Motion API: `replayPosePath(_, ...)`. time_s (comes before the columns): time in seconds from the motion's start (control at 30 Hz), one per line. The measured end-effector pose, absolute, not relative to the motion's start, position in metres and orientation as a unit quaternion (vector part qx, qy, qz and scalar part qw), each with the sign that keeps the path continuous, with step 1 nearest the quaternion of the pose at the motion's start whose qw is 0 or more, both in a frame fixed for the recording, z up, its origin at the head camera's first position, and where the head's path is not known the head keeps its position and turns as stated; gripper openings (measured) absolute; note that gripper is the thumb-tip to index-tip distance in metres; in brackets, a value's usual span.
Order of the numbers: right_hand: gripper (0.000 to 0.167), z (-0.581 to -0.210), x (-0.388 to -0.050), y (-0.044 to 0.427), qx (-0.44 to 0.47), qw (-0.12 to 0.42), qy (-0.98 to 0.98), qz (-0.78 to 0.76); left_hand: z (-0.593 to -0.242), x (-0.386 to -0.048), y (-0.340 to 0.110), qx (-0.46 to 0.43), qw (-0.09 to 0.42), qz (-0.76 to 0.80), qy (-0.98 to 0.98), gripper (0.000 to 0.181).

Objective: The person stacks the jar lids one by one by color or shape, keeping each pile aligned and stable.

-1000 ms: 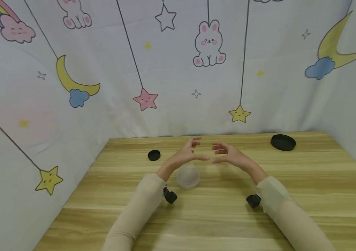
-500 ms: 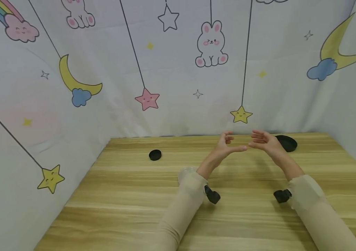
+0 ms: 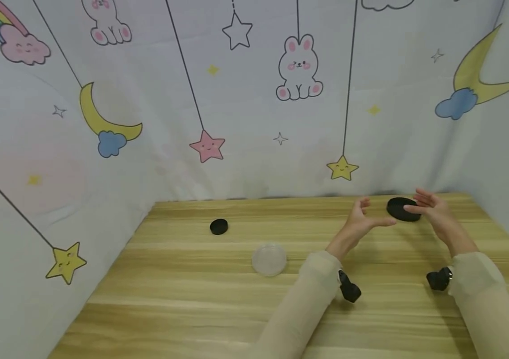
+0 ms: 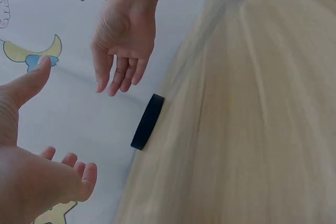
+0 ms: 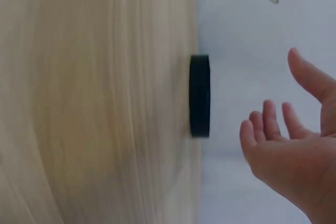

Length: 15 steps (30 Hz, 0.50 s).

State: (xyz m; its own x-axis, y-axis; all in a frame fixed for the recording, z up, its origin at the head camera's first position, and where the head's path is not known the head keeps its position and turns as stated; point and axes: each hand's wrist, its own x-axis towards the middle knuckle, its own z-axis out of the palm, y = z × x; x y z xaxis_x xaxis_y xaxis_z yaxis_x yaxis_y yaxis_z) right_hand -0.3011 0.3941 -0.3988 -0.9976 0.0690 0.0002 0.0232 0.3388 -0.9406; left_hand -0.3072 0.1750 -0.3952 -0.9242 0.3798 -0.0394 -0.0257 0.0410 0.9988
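Note:
Near the back right of the table lies a large black round lid-like disc (image 3: 401, 209), also visible in the left wrist view (image 4: 147, 122) and the right wrist view (image 5: 199, 96). My left hand (image 3: 358, 225) hovers left of and nearer than the disc, thumb pointing right, fingers loosely bent, holding nothing. Over the disc's right edge in the head view, my right hand (image 3: 439, 217) has its thumb apart from its fingers and is empty. The right wrist view shows a gap between this hand (image 5: 294, 150) and the disc.
A smaller black round piece (image 3: 219, 226) lies at the back left of the wooden table (image 3: 169, 299). A clear round container (image 3: 269, 259) stands mid-table, left of my left forearm. Behind the table hangs a printed white cloth (image 3: 254, 109).
Both hands have moved right across the table, from behind the clear container to the large black disc. The clear container, partly covered by the left forearm half a second ago, shows fully again.

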Motion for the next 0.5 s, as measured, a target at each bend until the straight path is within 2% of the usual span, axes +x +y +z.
replayPosePath(0.27,0.092,-0.405,-0.308,0.406,-0.05,-0.006,-0.831,0.554,-0.427,-0.319,0.189,0.076,0.149,0.689,0.705,0.072)
replayPosePath(0.5,0.096,-0.414,-0.31,0.42,-0.056,-0.047,-0.851,0.52,-0.435,-0.327,0.205,0.089,0.174,0.668,0.718,0.076)
